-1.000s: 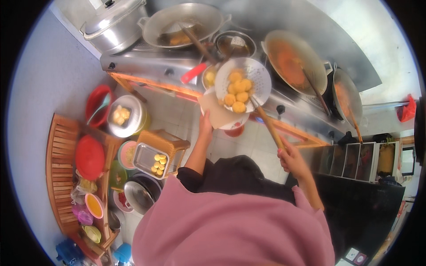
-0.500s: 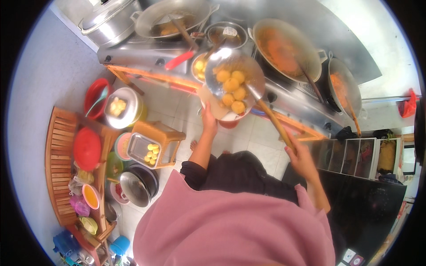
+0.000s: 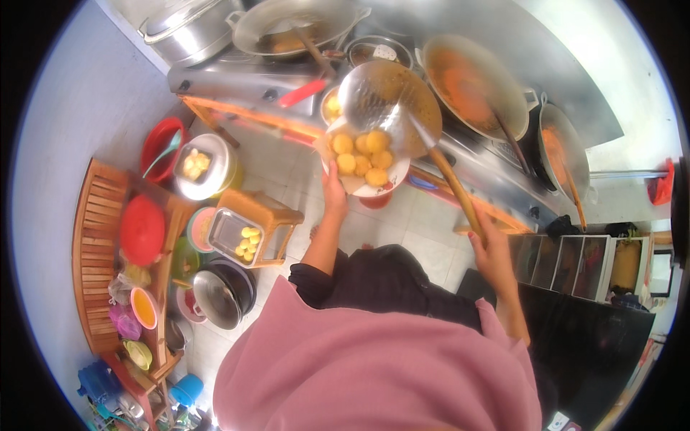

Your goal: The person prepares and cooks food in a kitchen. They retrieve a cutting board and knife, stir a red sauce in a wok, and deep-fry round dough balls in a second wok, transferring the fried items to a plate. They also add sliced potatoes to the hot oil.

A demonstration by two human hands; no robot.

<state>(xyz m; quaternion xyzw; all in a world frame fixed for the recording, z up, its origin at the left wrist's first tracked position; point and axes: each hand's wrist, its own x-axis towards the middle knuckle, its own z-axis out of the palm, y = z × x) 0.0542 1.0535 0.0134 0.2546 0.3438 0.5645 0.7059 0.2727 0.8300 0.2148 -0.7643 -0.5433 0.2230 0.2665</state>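
Note:
My left hand (image 3: 334,192) grips the near left rim of a white plate (image 3: 394,174) lined with brown paper. Several round golden fried balls (image 3: 361,157) lie on the plate. Closed around a long wooden handle, my right hand (image 3: 491,244) holds a wide metal skimmer (image 3: 392,90). The skimmer's bowl is tilted just beyond the plate, over its far edge, and no balls show in it. Behind the plate, partly hidden, is a bowl with yellow pieces (image 3: 332,106).
Along the stove stand a wok of oil (image 3: 291,25), a large wok of orange food (image 3: 467,86) and a smaller wok (image 3: 560,147). A red-handled tool (image 3: 303,93) juts over the stove's edge. At left, a stool (image 3: 262,215) bears a tray of yellow balls (image 3: 233,223).
The fried balls have passed from the skimmer onto the plate. The skimmer's bowl has tipped and moved slightly up and to the right, uncovering the plate.

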